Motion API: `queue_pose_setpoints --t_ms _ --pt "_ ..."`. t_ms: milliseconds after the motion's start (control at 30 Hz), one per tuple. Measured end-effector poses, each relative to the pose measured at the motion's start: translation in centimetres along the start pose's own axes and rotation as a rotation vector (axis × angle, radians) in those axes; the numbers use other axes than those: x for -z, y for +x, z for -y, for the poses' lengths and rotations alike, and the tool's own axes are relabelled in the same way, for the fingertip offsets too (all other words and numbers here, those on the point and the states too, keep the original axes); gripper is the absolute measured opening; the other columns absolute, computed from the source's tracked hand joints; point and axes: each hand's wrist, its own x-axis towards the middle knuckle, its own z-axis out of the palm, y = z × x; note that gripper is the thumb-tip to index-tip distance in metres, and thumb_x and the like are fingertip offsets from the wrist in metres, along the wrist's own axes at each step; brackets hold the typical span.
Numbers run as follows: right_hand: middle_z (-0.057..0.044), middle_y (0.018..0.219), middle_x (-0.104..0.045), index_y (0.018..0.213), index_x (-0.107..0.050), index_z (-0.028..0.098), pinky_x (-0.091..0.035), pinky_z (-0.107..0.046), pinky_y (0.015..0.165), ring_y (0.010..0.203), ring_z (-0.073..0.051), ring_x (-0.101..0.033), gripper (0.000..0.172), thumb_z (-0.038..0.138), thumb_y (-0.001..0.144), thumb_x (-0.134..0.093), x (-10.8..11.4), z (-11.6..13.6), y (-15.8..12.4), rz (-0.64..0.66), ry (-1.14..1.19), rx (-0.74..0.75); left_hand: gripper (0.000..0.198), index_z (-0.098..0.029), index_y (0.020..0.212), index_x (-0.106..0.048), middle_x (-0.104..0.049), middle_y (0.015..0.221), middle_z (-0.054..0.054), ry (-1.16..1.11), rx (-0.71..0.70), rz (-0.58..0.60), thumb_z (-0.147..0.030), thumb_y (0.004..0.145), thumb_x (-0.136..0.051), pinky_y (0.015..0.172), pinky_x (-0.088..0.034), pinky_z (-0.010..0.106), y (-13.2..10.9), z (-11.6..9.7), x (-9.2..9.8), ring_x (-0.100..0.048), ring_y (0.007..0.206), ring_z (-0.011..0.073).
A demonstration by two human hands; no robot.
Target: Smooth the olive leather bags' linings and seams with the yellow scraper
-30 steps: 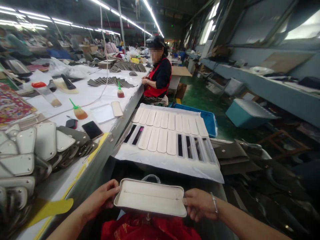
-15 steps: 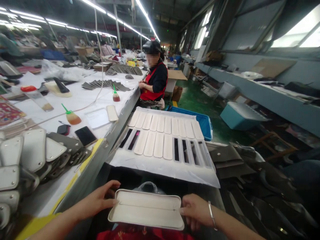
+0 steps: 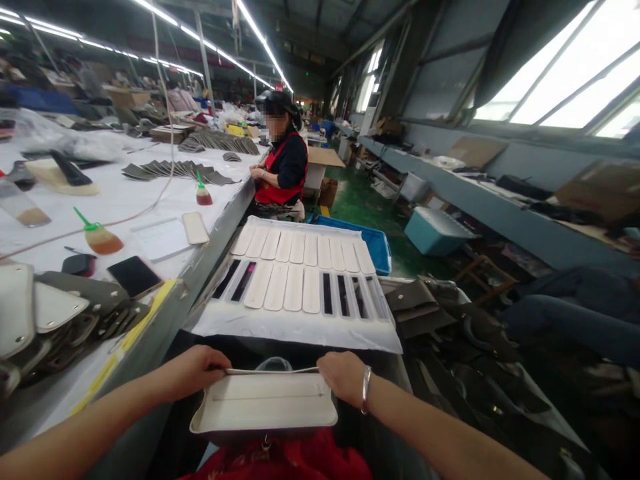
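Note:
Close to my body I hold a cream rectangular panel (image 3: 265, 408) with rounded corners, a raised rim and a thin line along its length. My left hand (image 3: 193, 372) is closed on its far left corner. At the far right corner my right hand (image 3: 345, 377), with a silver bracelet (image 3: 366, 388) at the wrist, pinches the edge. Between the hands the far rim bends up. Just beyond lies a white slotted board (image 3: 300, 333) bearing two rows of cream strips (image 3: 283, 287); some slots are dark and hold no strip.
On the left table (image 3: 160, 200) are a phone (image 3: 134, 275), green-tipped glue bottles (image 3: 103, 239), and stacked white and grey pieces (image 3: 55, 307). Dark grey pieces (image 3: 415, 300) are piled at right. A co-worker in a red apron (image 3: 283, 160) sits ahead, near a blue bin (image 3: 375, 247).
Both hands have shifted from the panel's short ends to its far corners, and its far rim now bends up. The camera view has turned to the right.

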Motion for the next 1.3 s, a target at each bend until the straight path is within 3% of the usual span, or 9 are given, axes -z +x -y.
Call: queue_pose_setpoints --t_ms 167,300,433,533,667,900,1033,1167,1300 --pt "-0.009 0.086 -0.061 0.086 -0.057 0.013 -0.038 -0.03 0.061 0.075 -0.018 -0.052 0.031 0.013 0.09 -0.026 -2.4 0.8 -1.1 -0.23 -0.023 -0.027 0.026 -0.021 0.081 -0.068 -0.065 0.082 0.003 0.185 -0.037 -0.087 -0.02 0.073 -0.043 0.07 -0.039 0.024 -0.4 -0.4 -0.9 -0.059 0.076 0.0174" --pt "-0.006 0.075 -0.059 0.086 -0.056 0.013 -0.039 -0.028 0.06 0.068 -0.015 -0.051 0.028 0.013 0.09 -0.029 -3.4 1.2 -1.1 -0.409 0.013 -0.094 0.028 -0.021 0.084 -0.066 -0.063 0.082 0.003 0.305 0.031 -0.162 -0.02 0.077 -0.038 0.069 -0.039 0.025 -0.9 -0.9 -1.4 -0.058 0.076 0.0168" --pt "-0.003 0.068 -0.057 0.087 -0.055 0.014 -0.039 -0.027 0.055 0.063 -0.014 -0.051 0.021 0.015 0.089 -0.034 -3.4 0.9 -0.7 -0.505 0.005 -0.031 0.024 -0.022 0.087 -0.064 -0.065 0.085 0.001 0.254 -0.03 -0.153 -0.022 0.075 -0.044 0.07 -0.041 0.023 1.1 -2.4 -1.8 -0.059 0.078 0.0159" --pt "-0.003 0.069 -0.057 0.086 -0.055 0.013 -0.039 -0.027 0.055 0.065 -0.014 -0.051 0.021 0.014 0.089 -0.034 -3.2 0.6 -0.6 -0.49 -0.026 0.017 0.026 -0.023 0.093 -0.065 -0.066 0.09 0.002 0.339 -0.171 -0.108 -0.025 0.073 -0.049 0.07 -0.042 0.024 3.9 -4.0 -2.4 -0.06 0.08 0.0175" --pt "-0.005 0.075 -0.058 0.083 -0.055 0.013 -0.039 -0.027 0.057 0.068 -0.015 -0.051 0.022 0.012 0.089 -0.034 -3.4 0.6 -0.8 -0.462 -0.1 0.043 0.018 -0.022 0.079 -0.068 -0.067 0.076 0.001 0.41 -0.254 -0.033 -0.022 0.071 -0.051 0.063 -0.041 0.023 6.2 -5.2 -3.1 -0.061 0.07 0.017" --pt "-0.006 0.08 -0.059 0.09 -0.056 0.013 -0.038 -0.027 0.056 0.073 -0.015 -0.052 0.02 0.014 0.088 -0.036 -3.3 0.4 -1.3 -0.397 -0.118 0.068 0.023 -0.018 0.069 -0.064 -0.062 0.072 0.004 0.52 -0.302 -0.049 -0.024 0.079 -0.044 0.056 -0.038 0.025 5.3 -5.2 -3.7 -0.058 0.064 0.0178" --pt "-0.005 0.08 -0.059 0.092 -0.055 0.014 -0.04 -0.027 0.059 0.075 -0.015 -0.053 0.02 0.018 0.089 -0.035 -2.0 0.2 -1.6 -0.22 -0.035 0.056 0.029 -0.018 0.072 -0.064 -0.06 0.071 0.003 0.502 -0.34 -0.058 -0.025 0.084 -0.038 0.058 -0.037 0.024 5.0 -4.9 -4.2 -0.057 0.065 0.0159" --pt "-0.004 0.081 -0.061 0.088 -0.055 0.015 -0.04 -0.026 0.061 0.076 -0.015 -0.054 0.022 0.021 0.09 -0.034 -0.7 0.0 -1.5 -0.04 0.0 0.056 0.022 -0.022 0.086 -0.063 -0.063 0.077 0.0 0.367 -0.43 0.019 -0.02 0.083 -0.041 0.064 -0.038 0.022 5.5 -5.0 -4.0 -0.058 0.073 0.0143" --pt "-0.003 0.082 -0.061 0.088 -0.055 0.017 -0.039 -0.025 0.059 0.076 -0.015 -0.056 0.025 0.027 0.09 -0.032 -0.2 -0.2 -1.2 0.021 0.015 0.039 0.02 -0.02 0.084 -0.063 -0.062 0.075 0.0 0.432 -0.476 0.063 -0.017 0.081 -0.043 0.063 -0.037 0.024 5.7 -6.1 -3.7 -0.058 0.072 0.0161"
